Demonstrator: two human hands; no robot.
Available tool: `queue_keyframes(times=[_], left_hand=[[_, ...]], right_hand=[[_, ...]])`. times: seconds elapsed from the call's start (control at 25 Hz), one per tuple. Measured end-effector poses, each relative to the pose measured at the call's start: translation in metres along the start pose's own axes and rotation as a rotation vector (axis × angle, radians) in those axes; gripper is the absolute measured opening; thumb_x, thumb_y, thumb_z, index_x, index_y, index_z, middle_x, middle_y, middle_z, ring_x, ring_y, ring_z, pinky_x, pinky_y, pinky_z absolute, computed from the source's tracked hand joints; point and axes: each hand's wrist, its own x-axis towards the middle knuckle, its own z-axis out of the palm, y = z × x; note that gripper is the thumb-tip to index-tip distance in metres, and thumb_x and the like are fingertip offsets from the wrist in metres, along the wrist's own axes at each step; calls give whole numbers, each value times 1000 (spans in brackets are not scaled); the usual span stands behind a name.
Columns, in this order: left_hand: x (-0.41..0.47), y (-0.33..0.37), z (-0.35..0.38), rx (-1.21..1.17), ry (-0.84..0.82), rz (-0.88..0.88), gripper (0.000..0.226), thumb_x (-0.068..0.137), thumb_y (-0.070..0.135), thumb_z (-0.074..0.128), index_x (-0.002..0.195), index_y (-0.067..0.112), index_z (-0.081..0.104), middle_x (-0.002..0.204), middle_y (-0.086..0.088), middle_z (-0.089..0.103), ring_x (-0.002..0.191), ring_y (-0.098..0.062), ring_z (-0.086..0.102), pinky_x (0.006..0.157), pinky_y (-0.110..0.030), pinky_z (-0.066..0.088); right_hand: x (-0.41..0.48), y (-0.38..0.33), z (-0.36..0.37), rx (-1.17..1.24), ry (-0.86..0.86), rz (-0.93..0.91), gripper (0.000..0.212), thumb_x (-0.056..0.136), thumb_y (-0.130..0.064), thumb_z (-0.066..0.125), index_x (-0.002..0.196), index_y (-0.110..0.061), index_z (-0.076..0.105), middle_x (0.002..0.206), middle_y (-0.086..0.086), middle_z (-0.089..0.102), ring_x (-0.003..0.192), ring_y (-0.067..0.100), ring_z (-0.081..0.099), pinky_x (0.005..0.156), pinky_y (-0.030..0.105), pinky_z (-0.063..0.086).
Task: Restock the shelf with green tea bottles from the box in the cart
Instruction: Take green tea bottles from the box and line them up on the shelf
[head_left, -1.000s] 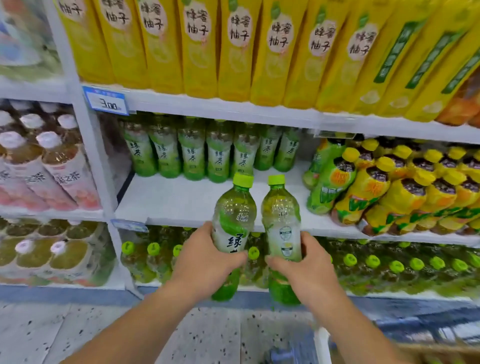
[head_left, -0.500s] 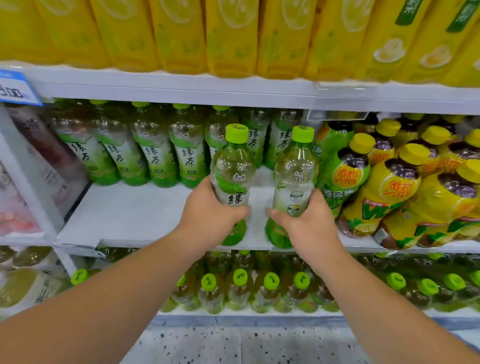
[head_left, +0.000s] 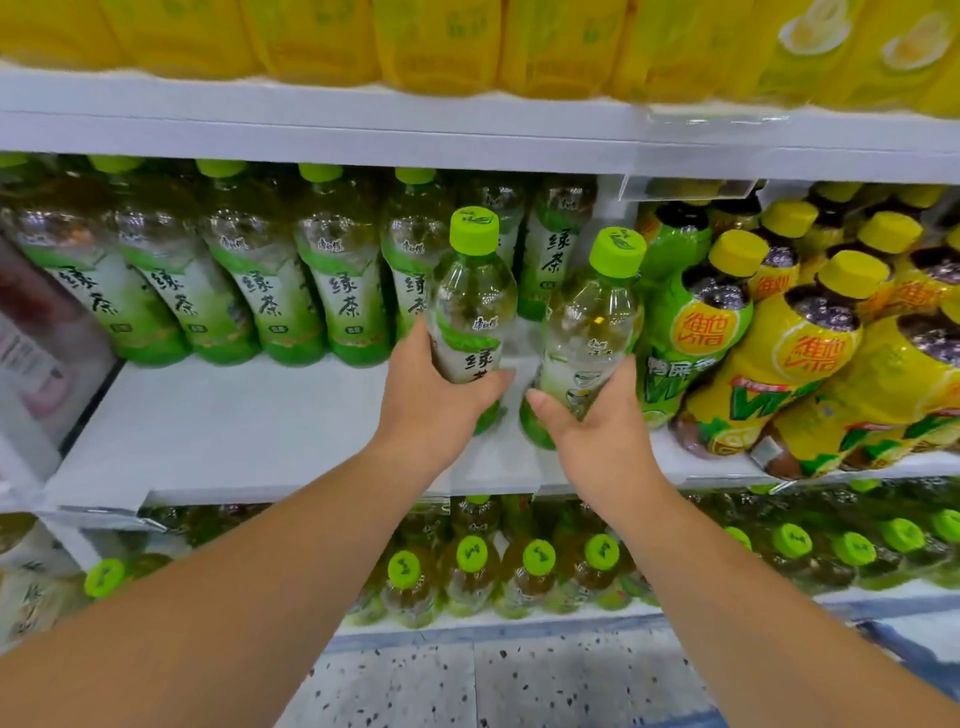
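My left hand (head_left: 434, 402) grips an upright green tea bottle (head_left: 474, 296) with a lime cap. My right hand (head_left: 589, 431) grips a second green tea bottle (head_left: 592, 325), tilted slightly right. Both bottles are over the right part of the white middle shelf (head_left: 234, 421), their bases low over or on its surface. A row of green tea bottles (head_left: 260, 296) stands at the back of that shelf, just behind the two held ones. The box and cart are out of view.
Yellow and green lemon tea bottles (head_left: 810, 358) crowd the shelf right beside my right hand. Yellow bottles (head_left: 441, 41) fill the shelf above. More green-capped bottles (head_left: 519, 566) stand on the shelf below. A pink-labelled bottle (head_left: 31, 353) sits at the far left. Bare shelf lies left of my hands.
Both hands have carried the bottles up from below the shelf edge and forward onto the middle shelf, closer to the back row. The view has moved in and upward.
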Motion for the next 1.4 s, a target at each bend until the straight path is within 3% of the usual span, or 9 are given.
queue_keyframes(times=[0.16, 0.36, 0.44, 0.52, 0.68, 0.76, 0.96, 1.24, 1.4], left_hand=[[-7, -27, -6, 298, -31, 8, 77, 61, 40, 91, 128, 28, 55, 123, 2, 55, 108, -8, 59, 95, -36, 54], [0, -29, -9, 318, 71, 11, 62, 67, 31, 92, 119, 18, 61, 113, 4, 61, 99, -9, 58, 80, -17, 43], [6, -28, -7, 375, 67, 41, 58, 71, 34, 89, 119, 15, 64, 114, 1, 59, 98, -12, 58, 82, -20, 42], [13, -25, -3, 480, 33, 81, 49, 76, 38, 84, 115, 14, 66, 111, -1, 54, 95, -18, 57, 83, -27, 44], [29, -16, 5, 647, -31, 88, 38, 83, 42, 77, 98, 12, 60, 90, -5, 61, 82, -25, 59, 66, -32, 43], [34, -13, 10, 668, -30, 68, 39, 85, 41, 75, 100, 10, 58, 89, -8, 61, 81, -27, 60, 65, -34, 44], [37, -8, 19, 569, 7, 81, 48, 86, 34, 76, 112, 10, 44, 85, -6, 61, 79, -24, 59, 64, -34, 44], [41, -9, 24, 561, 47, 86, 49, 87, 39, 74, 114, 12, 44, 85, -3, 59, 80, -25, 60, 69, -41, 52], [46, -9, 26, 597, 57, 92, 51, 87, 42, 72, 119, 13, 44, 84, -3, 62, 82, -28, 63, 69, -43, 54]], right_hand=[[-22, 16, 6, -159, 33, 9, 56, 83, -29, 77, 132, -27, 48, 124, -7, 60, 117, 8, 57, 97, 20, 49], [-12, 11, 14, -199, 120, 60, 40, 90, -19, 71, 124, -26, 50, 117, -10, 64, 113, 13, 60, 99, 36, 50], [-3, 12, 20, -203, 138, 80, 38, 92, -18, 68, 124, -24, 49, 120, -6, 62, 115, 16, 58, 100, 39, 49], [6, 14, 27, -269, 162, 68, 37, 93, -18, 65, 126, -18, 47, 125, 0, 57, 120, 20, 52, 100, 35, 45], [21, 15, 37, -352, 229, 29, 44, 94, -16, 63, 133, -8, 43, 133, 9, 47, 125, 26, 44, 98, 30, 36], [29, 15, 39, -356, 229, 36, 45, 94, -15, 63, 133, -6, 43, 133, 11, 48, 126, 28, 44, 98, 31, 37], [47, 19, 40, -325, 227, 65, 54, 96, -15, 60, 143, -10, 34, 137, 10, 52, 125, 25, 49, 80, 14, 30], [54, 27, 47, -369, 268, 20, 60, 100, -29, 54, 152, -11, 29, 150, 9, 40, 140, 25, 33, 109, 30, 28], [59, 34, 49, -383, 308, 25, 57, 99, -36, 54, 147, -9, 37, 147, 11, 47, 136, 26, 39, 107, 31, 31]])
